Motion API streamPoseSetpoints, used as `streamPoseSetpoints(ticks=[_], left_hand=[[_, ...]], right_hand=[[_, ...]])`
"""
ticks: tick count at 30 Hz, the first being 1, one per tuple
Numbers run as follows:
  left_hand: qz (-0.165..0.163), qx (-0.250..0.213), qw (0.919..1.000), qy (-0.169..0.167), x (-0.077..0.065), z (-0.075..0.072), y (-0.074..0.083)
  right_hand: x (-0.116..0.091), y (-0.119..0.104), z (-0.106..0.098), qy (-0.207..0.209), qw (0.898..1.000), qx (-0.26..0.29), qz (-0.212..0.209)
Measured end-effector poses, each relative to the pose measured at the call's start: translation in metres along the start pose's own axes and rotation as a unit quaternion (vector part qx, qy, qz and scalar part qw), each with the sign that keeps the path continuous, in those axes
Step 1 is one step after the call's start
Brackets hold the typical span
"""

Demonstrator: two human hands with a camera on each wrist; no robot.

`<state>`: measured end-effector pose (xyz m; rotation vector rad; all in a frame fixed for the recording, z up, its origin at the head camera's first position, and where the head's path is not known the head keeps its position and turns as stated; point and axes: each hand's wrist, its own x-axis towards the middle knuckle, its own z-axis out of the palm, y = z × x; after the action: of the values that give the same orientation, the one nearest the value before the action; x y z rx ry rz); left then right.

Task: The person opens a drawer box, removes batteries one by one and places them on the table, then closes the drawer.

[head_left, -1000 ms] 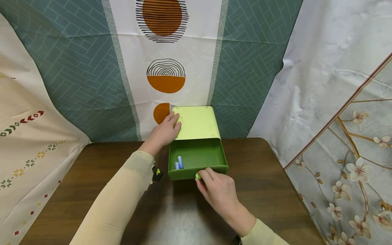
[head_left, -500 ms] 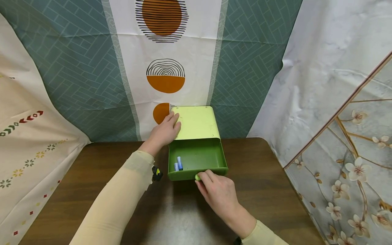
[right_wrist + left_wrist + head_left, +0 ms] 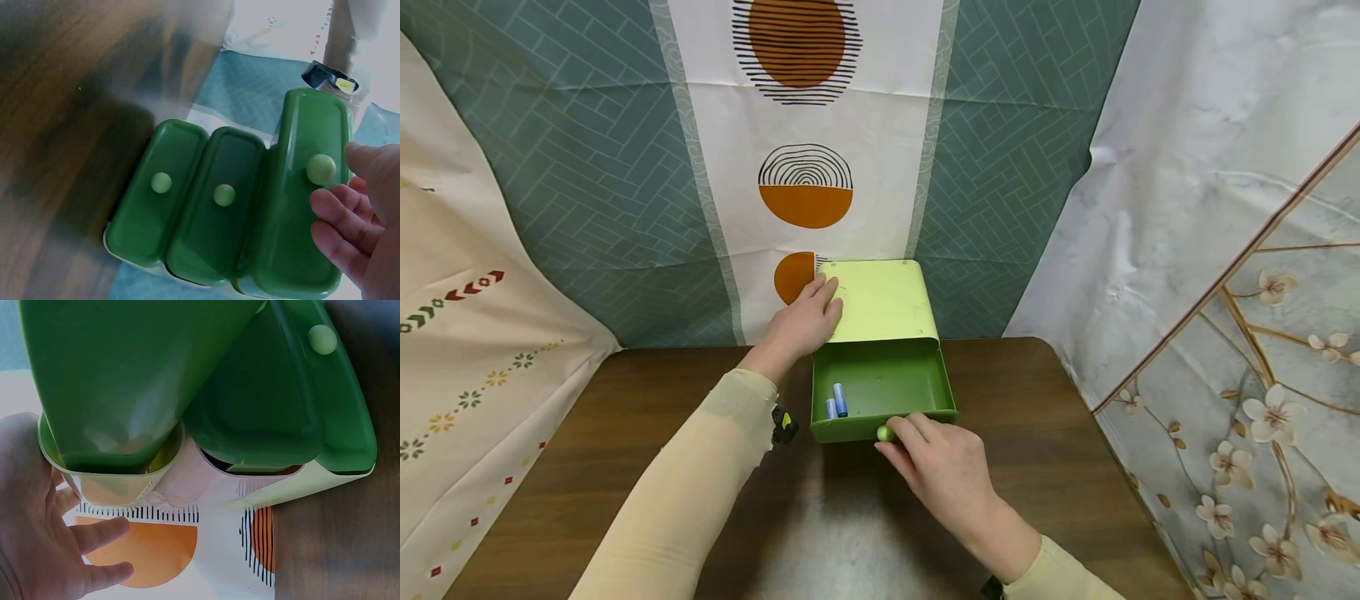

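A: Left hand [image 3: 801, 325], where?

B: Laid along the left edge of a pale yellow-green, round-cornered box [image 3: 883, 304], fingers extended and spread, as in the left wrist view too.

A: And the right hand [image 3: 943, 475]?

B: Just at a small, round, light green knob [image 3: 886, 433] on the front of the uppermost drawer [image 3: 895, 392]. Thumb and fingertips apart, loosely bent, with the knob near the gap between. Fully visible in the right wrist view, that knob. Touching or barely clear of it? Cannot tell.

A: Describe that drawer.

B: Deep green, smooth, plastic-looking, rounded at the corners. Pulled well out toward the person, rear part under the box top.

A: Contents?

B: In the front left corner, a slim blue cylinder [image 3: 840, 400], dark at the near end, and close beside it a second, paler blue cylinder [image 3: 831, 408].

A: Underneath?

B: Seen from the right wrist: a middle green drawer [image 3: 212, 237] and a lowest green drawer [image 3: 144, 219], both farther in, each with a round, light green knob.

A: And around?

B: Beneath the box, a dark brown wood-grain table [image 3: 1060, 467]. Behind, a teal cloth [image 3: 1022, 208] with a white band [image 3: 880, 167] of orange discs. On the left, a cream patterned cloth [image 3: 475, 375]; on the right, a whitish flower-printed cloth [image 3: 1225, 292].
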<state>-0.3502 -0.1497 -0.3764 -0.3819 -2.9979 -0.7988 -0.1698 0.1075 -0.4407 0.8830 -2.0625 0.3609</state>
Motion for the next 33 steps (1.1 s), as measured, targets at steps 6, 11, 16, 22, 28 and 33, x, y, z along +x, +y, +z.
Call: streamPoseSetpoints(ticks=[6, 11, 16, 22, 28, 33], left_hand=[[0.002, -0.003, 1.0, -0.001, 0.0, 0.0, 0.0], [0.002, -0.005, 1.0, 0.0, -0.001, 0.0, 0.0], [0.003, -0.008, 1.0, -0.001, -0.002, 0.0, 0.0], [0.0, -0.002, 1.0, -0.001, -0.001, 0.0, 0.0], [-0.004, -0.001, 1.0, 0.001, -0.002, 0.0, 0.001], [-0.003, 0.003, 1.0, 0.003, -0.001, 0.001, -0.001]], right_hand=[[0.012, 0.004, -0.007, 0.022, 1.0, -0.009, -0.012], [0.027, 0.012, -0.015, 0.015, 1.0, -0.017, -0.017], [0.043, 0.017, -0.019, -0.008, 0.999, -0.024, -0.019], [0.059, 0.021, -0.017, -0.05, 0.999, -0.016, -0.006], [0.073, 0.028, -0.011, -0.1, 0.995, 0.007, 0.004], [0.084, 0.031, -0.006, -0.147, 0.989, 0.025, 0.02]])
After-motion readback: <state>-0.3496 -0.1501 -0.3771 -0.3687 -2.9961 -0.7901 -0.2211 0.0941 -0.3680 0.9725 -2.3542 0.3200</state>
